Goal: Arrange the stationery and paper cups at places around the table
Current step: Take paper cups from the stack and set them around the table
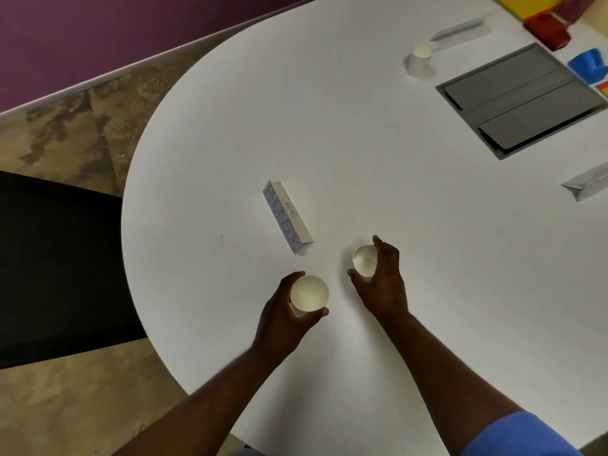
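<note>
Far place has cup (pixel 420 62) and name card (pixel 459 31); left hand (pixel 286 319) and right hand (pixel 381 281) each grip an unplaced paper cup (pixel 309 295), near place pending

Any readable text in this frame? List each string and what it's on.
"PHUNSUK": large print on the near folded name card.
"BETA": small handwriting on the same card, blurred, reading uncertain.
Far folded card and right folded card: nothing legible.
Near-left paper cup, near-right paper cup, far paper cup: no print visible.
</note>
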The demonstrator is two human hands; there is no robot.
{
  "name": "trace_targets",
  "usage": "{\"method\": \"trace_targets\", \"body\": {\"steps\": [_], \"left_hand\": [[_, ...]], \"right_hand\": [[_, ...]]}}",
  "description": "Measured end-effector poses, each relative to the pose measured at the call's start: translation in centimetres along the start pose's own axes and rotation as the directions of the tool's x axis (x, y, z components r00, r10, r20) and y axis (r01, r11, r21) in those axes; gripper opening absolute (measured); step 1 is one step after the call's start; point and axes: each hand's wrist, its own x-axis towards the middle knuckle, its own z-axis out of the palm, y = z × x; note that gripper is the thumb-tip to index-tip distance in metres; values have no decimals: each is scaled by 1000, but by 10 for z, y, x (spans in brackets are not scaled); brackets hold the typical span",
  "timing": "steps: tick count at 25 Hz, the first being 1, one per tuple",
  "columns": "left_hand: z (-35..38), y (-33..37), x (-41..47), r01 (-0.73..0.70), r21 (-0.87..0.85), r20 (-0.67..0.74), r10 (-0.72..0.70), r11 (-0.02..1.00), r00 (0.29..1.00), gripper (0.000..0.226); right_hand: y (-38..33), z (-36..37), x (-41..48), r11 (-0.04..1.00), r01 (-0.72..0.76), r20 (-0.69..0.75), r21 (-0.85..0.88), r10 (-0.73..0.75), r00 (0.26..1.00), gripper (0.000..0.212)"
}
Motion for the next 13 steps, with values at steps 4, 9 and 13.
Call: {"method": "trace_targets", "body": {"steps": [4,9,13], "left_hand": [[8,-1,7,19,16,14,-19,1000,1000,85],[15,-1,10,16,40,38,-17,999,999,83],[18,5,8,-8,54,36,6,998,999,84]], "right_hand": [[13,7,2,1000,0,25,-21,1,1000,98],[18,7,5,1000,-3,80,-16,4,997,102],[20,-3,2,1000,-19,111,-4,19,994,104]]}}
